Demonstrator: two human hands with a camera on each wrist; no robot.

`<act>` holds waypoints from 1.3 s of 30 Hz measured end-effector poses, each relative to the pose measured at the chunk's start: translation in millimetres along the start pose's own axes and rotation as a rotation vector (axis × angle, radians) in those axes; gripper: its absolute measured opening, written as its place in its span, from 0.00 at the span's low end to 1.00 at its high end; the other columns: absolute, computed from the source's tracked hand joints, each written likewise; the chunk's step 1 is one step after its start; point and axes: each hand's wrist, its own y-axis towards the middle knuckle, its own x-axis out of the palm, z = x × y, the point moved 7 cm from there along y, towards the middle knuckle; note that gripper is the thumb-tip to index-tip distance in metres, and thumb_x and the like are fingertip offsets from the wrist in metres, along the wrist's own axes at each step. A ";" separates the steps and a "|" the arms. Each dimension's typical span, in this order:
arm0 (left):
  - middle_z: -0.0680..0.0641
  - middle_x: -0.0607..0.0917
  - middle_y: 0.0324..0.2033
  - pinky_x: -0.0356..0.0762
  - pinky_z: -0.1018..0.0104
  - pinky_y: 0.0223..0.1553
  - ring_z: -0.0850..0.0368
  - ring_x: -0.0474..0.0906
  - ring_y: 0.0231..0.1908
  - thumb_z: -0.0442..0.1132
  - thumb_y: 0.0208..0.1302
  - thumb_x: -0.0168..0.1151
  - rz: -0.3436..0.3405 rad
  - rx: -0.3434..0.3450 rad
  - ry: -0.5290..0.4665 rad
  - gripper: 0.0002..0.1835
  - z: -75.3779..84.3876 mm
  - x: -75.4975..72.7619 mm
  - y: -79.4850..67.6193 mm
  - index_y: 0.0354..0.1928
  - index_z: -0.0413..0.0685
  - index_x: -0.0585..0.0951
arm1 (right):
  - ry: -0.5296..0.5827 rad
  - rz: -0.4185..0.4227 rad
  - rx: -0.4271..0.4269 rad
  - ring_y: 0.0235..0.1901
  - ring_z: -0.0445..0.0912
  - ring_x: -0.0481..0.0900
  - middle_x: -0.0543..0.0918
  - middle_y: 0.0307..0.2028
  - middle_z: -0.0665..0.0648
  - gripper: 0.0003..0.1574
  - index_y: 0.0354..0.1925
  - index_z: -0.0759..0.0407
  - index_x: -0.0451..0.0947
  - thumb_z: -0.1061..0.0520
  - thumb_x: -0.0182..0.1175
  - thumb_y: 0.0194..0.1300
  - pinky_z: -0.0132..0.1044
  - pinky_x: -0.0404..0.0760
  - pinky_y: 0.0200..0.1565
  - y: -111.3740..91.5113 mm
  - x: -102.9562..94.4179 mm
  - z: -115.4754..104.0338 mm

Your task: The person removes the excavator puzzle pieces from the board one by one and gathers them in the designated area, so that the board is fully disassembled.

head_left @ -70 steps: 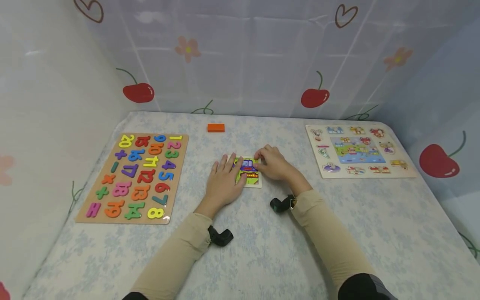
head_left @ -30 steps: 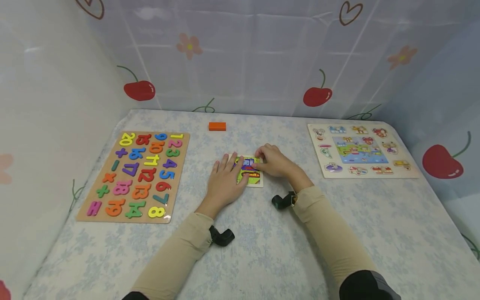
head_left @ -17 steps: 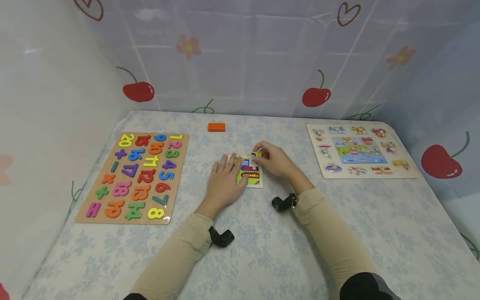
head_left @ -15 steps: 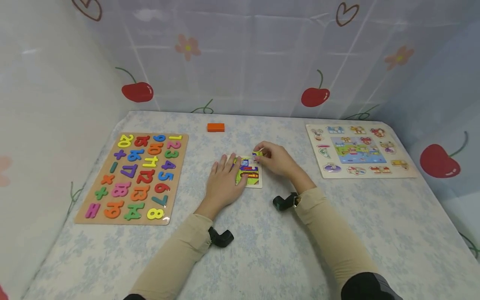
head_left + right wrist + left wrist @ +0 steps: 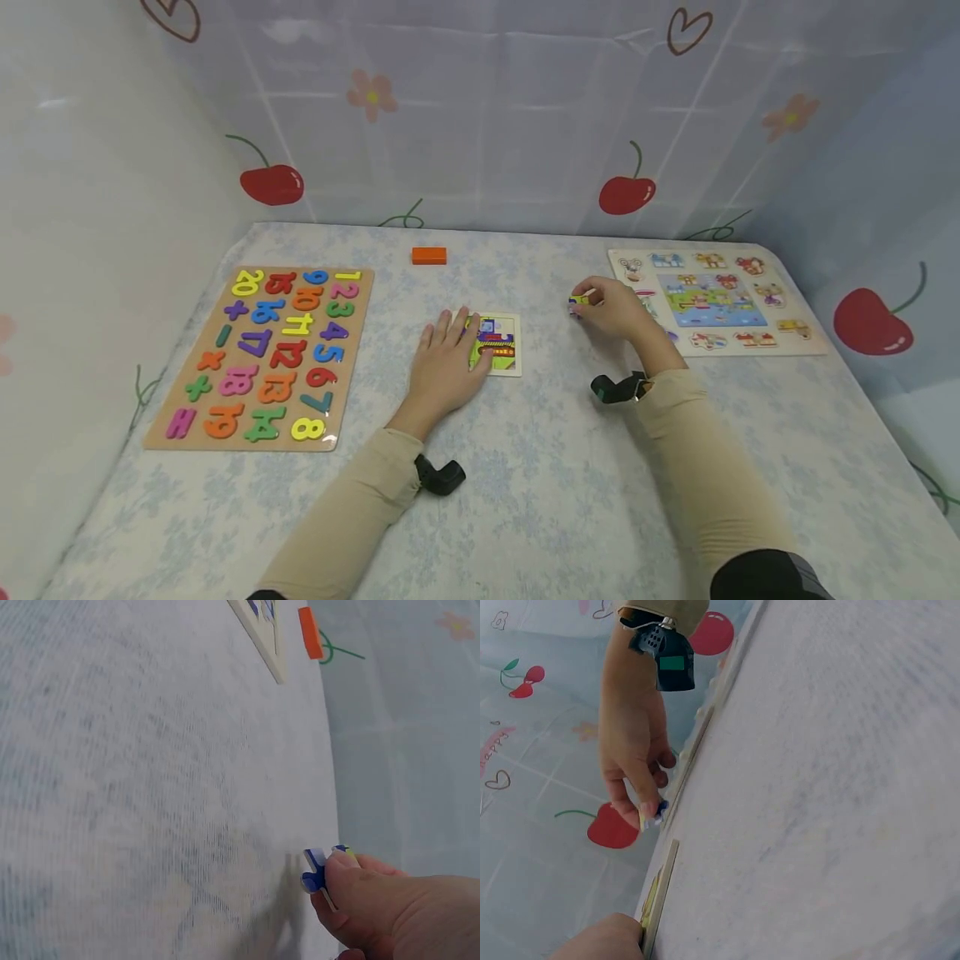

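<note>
In the head view my left hand (image 5: 448,367) lies with its fingers spread over the left side of a small jigsaw puzzle (image 5: 507,364), a pale-framed square with a colourful vehicle picture. The puzzle's upper right corner shows bare backing. Off to the right, my right hand (image 5: 617,310) pinches a jigsaw piece (image 5: 577,302) between thumb and forefinger. Up close in the right wrist view, that jigsaw piece (image 5: 315,871) has blue, white and yellow parts and a rounded knob. The left wrist view shows the piece (image 5: 654,815) held over the table's far side.
A board of coloured numbers (image 5: 348,333) lies at the left. Behind the puzzle sits an orange block (image 5: 429,256). A picture peg board (image 5: 795,343) lies at the right, partly behind my right hand. Patterned curtains (image 5: 480,150) enclose the table's back and sides.
My right hand has lifted the piece out of the puzzle's upper right corner and carried it to the right, towards the picture board. My left hand has stayed on the puzzle.
</note>
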 end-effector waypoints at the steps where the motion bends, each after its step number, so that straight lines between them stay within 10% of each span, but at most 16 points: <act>1: 0.53 0.46 0.80 0.35 0.48 0.78 0.49 0.37 0.80 0.65 0.73 0.35 0.001 0.000 -0.002 0.38 0.0 -0.1 -0.1 0.80 0.60 0.49 | -0.006 -0.004 0.014 0.53 0.58 0.73 0.77 0.55 0.65 0.18 0.57 0.54 0.75 0.51 0.59 0.71 0.54 0.75 0.54 0.0 -2.2 3.8; 24: 0.54 0.44 0.80 0.33 0.51 0.79 0.51 0.35 0.80 0.65 0.73 0.35 -0.019 -0.022 0.001 0.41 -1.1 0.2 -0.1 0.80 0.54 0.45 | -0.317 0.154 0.008 0.41 0.56 0.76 0.80 0.43 0.62 0.15 0.47 0.57 0.80 0.50 0.64 0.68 0.49 0.74 0.37 -6.0 -12.7 3.9; 39: 0.51 0.45 0.80 0.33 0.51 0.79 0.51 0.34 0.80 0.65 0.73 0.35 -0.005 -0.040 -0.012 0.41 -3.6 -1.3 0.2 0.80 0.51 0.46 | -0.066 0.076 -0.190 0.45 0.53 0.75 0.80 0.44 0.58 0.15 0.53 0.55 0.80 0.52 0.61 0.70 0.48 0.75 0.48 -2.8 40.3 -55.8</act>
